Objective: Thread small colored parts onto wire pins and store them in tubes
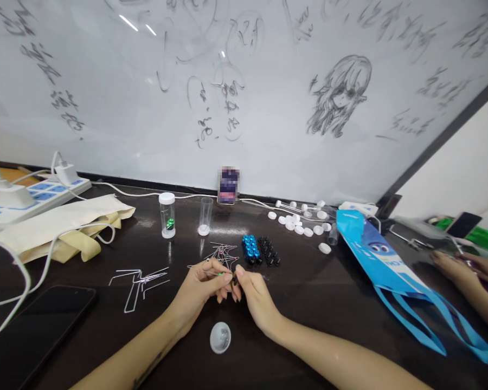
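Meeting just below the centre of the frame, the left hand (201,287) and the right hand (255,297) come together fingertip to fingertip above the dark table (333,292). The left hand's fingers are closed narrowly on a thin wire pin (223,274) with a spot of green on it. The right hand's thumb and forefinger pinch what looks like a small dark bead (235,280) at the pin's end, though it is too small to be sure. Just above the hands lies a loose pile of wire pins (224,251), and to its right sit a cluster of blue beads (251,249) and one of black beads (269,252). A white cap (220,337) lies open-side up below the hands, between the forearms. Left of centre, bent wires (140,279) are spread flat. Further up stand a capped vial (167,215) holding green beads and an open vial (205,215). At the right edge another person's hands (461,268) rest beyond a blue bag (370,249).
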Available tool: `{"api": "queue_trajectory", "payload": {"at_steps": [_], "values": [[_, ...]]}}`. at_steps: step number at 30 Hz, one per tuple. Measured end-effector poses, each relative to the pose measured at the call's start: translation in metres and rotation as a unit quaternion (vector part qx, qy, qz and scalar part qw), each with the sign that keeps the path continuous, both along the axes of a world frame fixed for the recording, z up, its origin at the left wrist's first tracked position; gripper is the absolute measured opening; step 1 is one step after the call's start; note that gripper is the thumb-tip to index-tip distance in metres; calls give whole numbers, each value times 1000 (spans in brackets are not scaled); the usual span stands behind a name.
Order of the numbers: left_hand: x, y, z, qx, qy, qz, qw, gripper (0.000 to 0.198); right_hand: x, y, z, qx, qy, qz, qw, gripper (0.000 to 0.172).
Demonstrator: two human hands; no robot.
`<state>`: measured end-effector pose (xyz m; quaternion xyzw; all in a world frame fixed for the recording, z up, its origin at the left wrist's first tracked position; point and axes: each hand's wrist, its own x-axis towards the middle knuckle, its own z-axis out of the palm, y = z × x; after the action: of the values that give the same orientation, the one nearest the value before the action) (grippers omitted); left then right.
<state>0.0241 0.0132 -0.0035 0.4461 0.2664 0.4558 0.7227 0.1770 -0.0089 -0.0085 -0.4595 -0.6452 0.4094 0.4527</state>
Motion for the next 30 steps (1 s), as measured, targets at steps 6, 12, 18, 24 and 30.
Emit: {"api": "queue_trajectory", "payload": {"at_steps": [6,12,18,24,30], "values": [[0,2,2,-12,-10,14,1000,15,0,-2,7,34,25,-34,999,37],[1,1,0,-6,-9,12,1000,16,0,-1,8,20,7,-7,1000,43],[1,1,1,-13,-10,19,1000,17,0,-3,11,35,15,-30,999,36],[0,0,1,-10,-10,12,1000,17,0,-2,5,14,1,-7,1000,50],[0,1,1,-12,-15,20,1000,15,-1,-4,8,31,19,-28,999,44]]}}
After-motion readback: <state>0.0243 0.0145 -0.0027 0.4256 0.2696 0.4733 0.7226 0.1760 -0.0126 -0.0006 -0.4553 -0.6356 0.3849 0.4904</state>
